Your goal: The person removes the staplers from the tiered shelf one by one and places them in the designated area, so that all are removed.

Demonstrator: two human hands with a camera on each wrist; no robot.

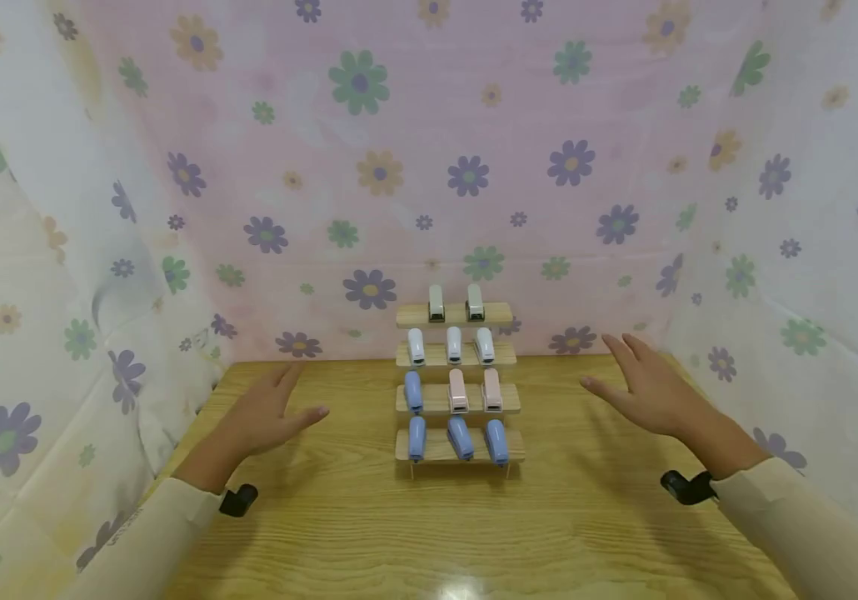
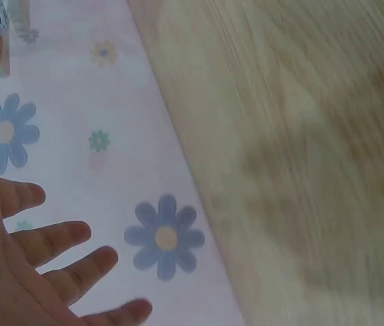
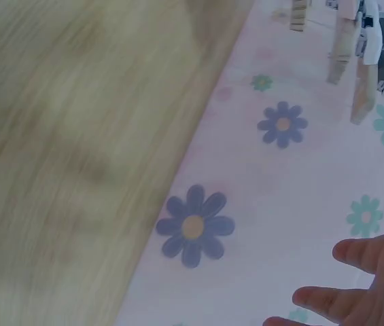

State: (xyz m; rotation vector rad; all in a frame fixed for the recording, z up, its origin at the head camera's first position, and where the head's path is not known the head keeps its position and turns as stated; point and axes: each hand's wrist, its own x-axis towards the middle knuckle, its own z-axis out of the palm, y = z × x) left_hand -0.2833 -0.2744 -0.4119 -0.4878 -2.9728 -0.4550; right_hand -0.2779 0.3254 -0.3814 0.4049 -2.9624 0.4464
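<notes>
While your left hand (image 1: pixel 264 412) and right hand (image 1: pixel 646 387) hover apart, their fingers are straightened and spread, holding nothing. Between them, touched by neither, small staplers stand on a four-tier wooden rack (image 1: pixel 438 447): blue staplers (image 1: pixel 461 437) along the bottom and one above, beside two pink staplers (image 1: pixel 457 392); then white staplers (image 1: pixel 454 344), and pale green staplers (image 1: pixel 436 302) on top. The rack looks light, so steady it with one hand whenever the other handles a stapler; a side pinch, lifted straight, should spare its neighbours. Your left sleeve (image 1: pixel 152 533) bears faint, unreadable lettering; no brand is legible on the staplers.
</notes>
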